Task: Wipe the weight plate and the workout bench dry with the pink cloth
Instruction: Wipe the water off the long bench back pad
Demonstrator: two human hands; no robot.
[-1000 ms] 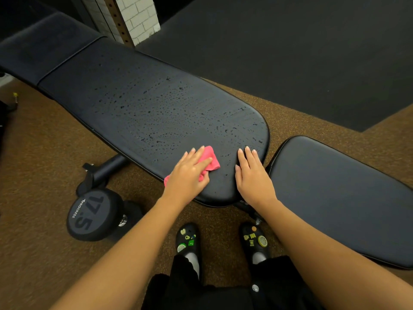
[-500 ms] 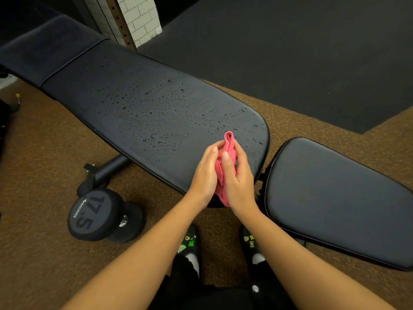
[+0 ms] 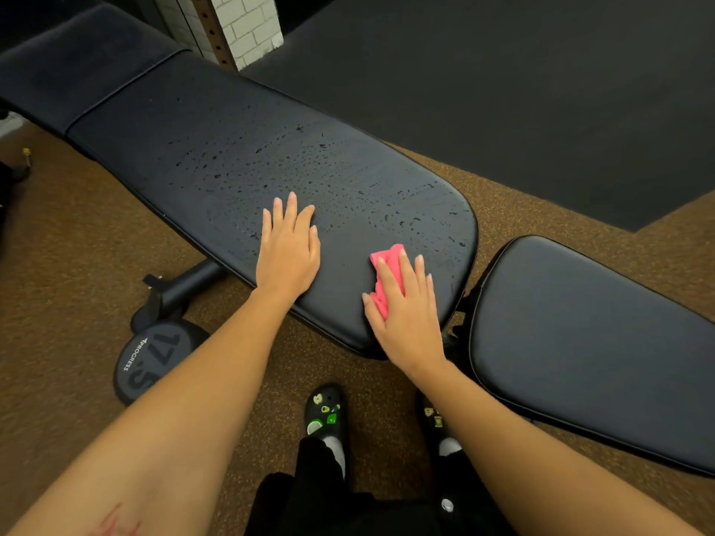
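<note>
Head view: the pink cloth (image 3: 388, 274) lies on the near end of the bench's long back pad (image 3: 232, 160), under the right hand (image 3: 406, 315). That hand is flat, its straight fingers (image 3: 407, 272) pressing the cloth down. The cloth shows past the fingertips and beside the thumb. The left hand (image 3: 288, 251) rests flat on the same pad, left of the cloth and apart from it, holding nothing. Water drops (image 3: 321, 145) dot the pad beyond both hands. The seat pad (image 3: 580, 342) lies just to the right. A dumbbell (image 3: 149, 361) marked 17.5 sits on the floor (image 3: 77, 245).
</note>
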